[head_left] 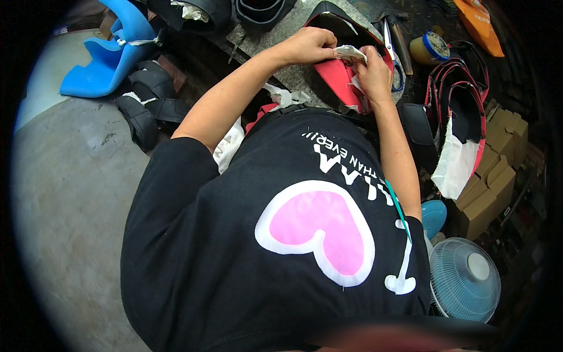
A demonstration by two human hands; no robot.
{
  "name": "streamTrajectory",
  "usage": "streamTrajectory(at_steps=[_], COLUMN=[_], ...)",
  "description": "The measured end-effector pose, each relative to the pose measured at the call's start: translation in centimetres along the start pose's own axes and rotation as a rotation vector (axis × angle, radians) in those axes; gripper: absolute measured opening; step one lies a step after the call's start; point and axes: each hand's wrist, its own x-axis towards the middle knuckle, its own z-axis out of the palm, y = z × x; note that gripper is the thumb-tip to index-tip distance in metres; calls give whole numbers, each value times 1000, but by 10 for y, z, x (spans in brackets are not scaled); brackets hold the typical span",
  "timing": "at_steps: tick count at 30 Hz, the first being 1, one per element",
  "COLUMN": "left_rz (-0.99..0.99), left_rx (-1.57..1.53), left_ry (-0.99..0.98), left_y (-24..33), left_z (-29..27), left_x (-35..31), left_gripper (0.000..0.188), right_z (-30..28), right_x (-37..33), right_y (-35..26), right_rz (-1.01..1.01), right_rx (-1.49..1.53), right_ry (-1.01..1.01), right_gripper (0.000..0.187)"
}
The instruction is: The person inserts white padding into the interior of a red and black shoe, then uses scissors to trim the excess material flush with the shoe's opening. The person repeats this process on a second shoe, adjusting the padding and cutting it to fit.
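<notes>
A red and black padded piece (335, 82) lies on a stone slab in front of me, its black part arching at the far side. At its upper edge is a crumpled white strip of fabric (350, 53). My left hand (306, 46) is closed, with thumb and fingertips pinching the strip's left end beside the red edge. My right hand (374, 75) is closed too, its thumb and fingers gripping the strip's right end over the red face. More white fabric shows under the right palm. The underside of the piece is hidden.
Scissors (388, 42) and a hammer (401, 50) lie right of the slab (281, 42), near a blue-lidded jar (430, 48). Red-trimmed black pieces (463, 111), cardboard (498, 170) and a fan (466, 278) are on the right. Blue foam (102, 64) and black padded pieces (146, 97) are on the left.
</notes>
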Motion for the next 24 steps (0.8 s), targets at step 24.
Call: streamTrajectory(at_steps=[24], left_rz=[399], left_rx=[258], left_ry=[-89], left_y=[12], left_z=[-1], left_x=[-52], left_gripper=[19], right_z=[-23], right_x=[-16], right_y=[-4], right_rz=[-191], right_rx=[36], right_ry=[-214], right_gripper=[23])
